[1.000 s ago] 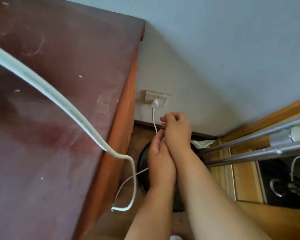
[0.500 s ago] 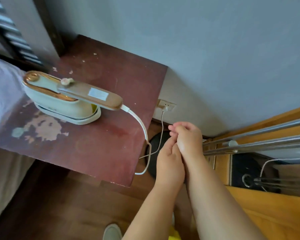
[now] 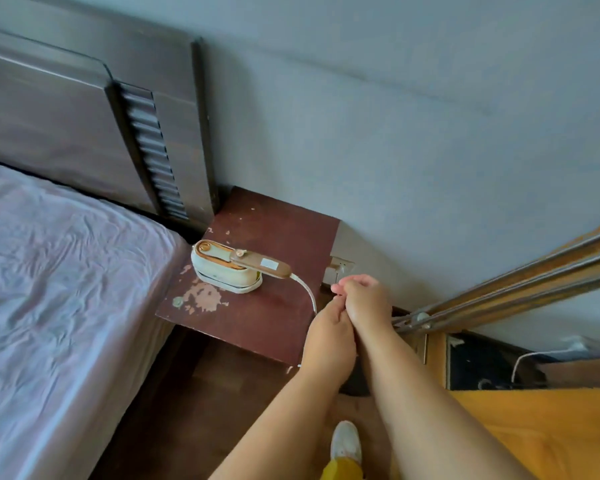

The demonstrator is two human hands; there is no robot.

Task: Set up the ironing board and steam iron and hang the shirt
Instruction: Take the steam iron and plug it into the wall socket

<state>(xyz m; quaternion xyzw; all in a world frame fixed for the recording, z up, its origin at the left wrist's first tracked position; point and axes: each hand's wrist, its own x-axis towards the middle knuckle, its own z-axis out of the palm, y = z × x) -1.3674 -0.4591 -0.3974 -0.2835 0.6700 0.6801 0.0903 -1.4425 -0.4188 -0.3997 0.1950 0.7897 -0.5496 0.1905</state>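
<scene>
The steam iron [image 3: 238,268] sits at centre frame on the worn, flaking nightstand [image 3: 274,317], up and to the left of both hands, its long axis running left to right with the brown handle end toward them. Its smooth white cord [image 3: 307,292] curves off the handle down to the hands. The left hand [image 3: 329,337] is the nearer one; the right hand [image 3: 364,299] lies pressed against it, fingers curled together, though whether they pinch the cord I cannot tell. The wall socket [image 3: 342,266] shows just above the knuckles. Shiny metal rods [image 3: 516,289] slant up to the right.
</scene>
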